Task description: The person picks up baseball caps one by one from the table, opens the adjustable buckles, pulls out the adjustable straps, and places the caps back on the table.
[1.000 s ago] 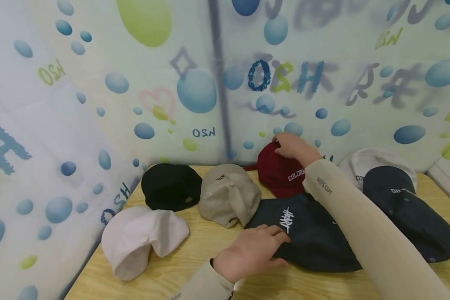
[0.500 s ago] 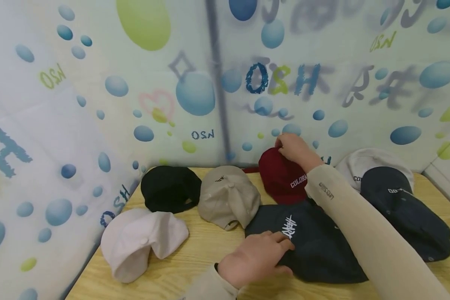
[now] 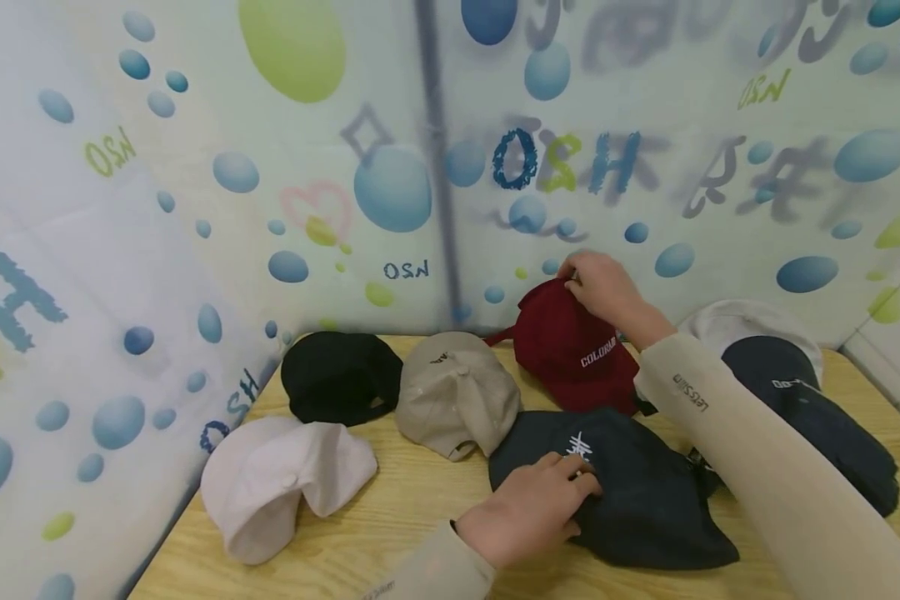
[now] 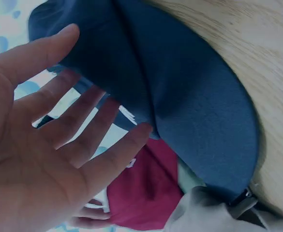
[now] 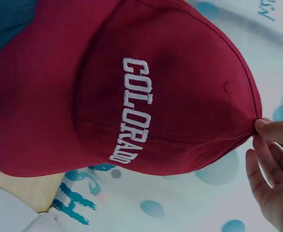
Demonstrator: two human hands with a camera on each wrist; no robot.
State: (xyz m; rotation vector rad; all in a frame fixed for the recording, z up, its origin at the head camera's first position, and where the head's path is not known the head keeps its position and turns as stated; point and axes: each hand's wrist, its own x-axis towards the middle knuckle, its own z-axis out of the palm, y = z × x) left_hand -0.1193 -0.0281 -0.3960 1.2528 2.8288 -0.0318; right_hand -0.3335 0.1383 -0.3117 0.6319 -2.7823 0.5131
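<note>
At the back of the table, my right hand (image 3: 607, 292) pinches the top of the dark red baseball cap (image 3: 558, 346) between thumb and fingers. White COLORADO lettering crosses the cap's front, and in the right wrist view the pinch (image 5: 272, 154) is at the tip of the crown. Nearer me lies a navy cap (image 3: 645, 500) with white stitched lettering, partly covered by my left hand (image 3: 528, 508). That hand is over the cap's left part; in the left wrist view its fingers (image 4: 114, 152) are spread and relaxed, with nothing gripped.
A beige cap (image 3: 457, 392), a black cap (image 3: 337, 379) and a pale pink cap (image 3: 270, 475) lie on the left. On the right, a second navy cap (image 3: 832, 433) overlaps a light cap (image 3: 750, 321). A printed curtain (image 3: 307, 167) hangs behind the wooden table (image 3: 390, 517).
My right hand has drawn the red cap's crown up a little and shifted right, uncovering more of its lettering. My left hand has slid slightly right over the navy cap.
</note>
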